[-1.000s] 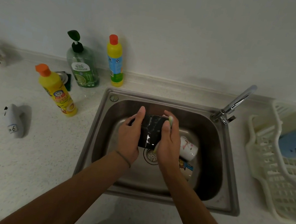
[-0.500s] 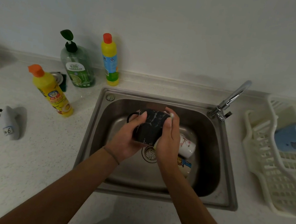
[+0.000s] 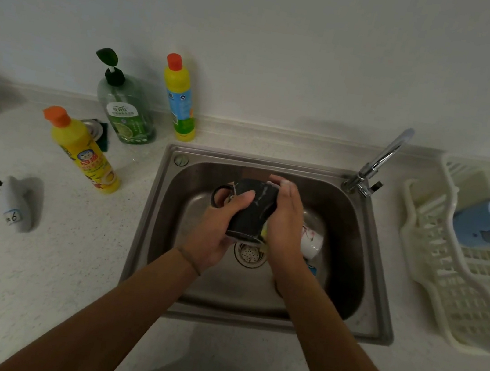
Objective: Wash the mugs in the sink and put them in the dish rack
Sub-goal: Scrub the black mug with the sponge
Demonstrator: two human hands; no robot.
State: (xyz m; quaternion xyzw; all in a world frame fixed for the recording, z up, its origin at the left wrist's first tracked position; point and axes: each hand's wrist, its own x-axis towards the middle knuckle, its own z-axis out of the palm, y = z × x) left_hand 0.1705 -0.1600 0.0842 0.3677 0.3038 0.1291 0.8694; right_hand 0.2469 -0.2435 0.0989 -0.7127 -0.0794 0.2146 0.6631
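The black mug [image 3: 252,209] was gripped sideways by the left hand [image 3: 217,232], handle leftward; a sponge [image 3: 264,231] was pressed against it by the right hand [image 3: 284,220].

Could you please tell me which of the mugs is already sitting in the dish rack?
The blue mug, lying on its side in the dish rack. The black mug is held over the sink; the white mug lies inside it.

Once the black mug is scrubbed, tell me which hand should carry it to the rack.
Probably the left hand: it grips the black mug, though the rack lies right. The right hand holds a sponge.
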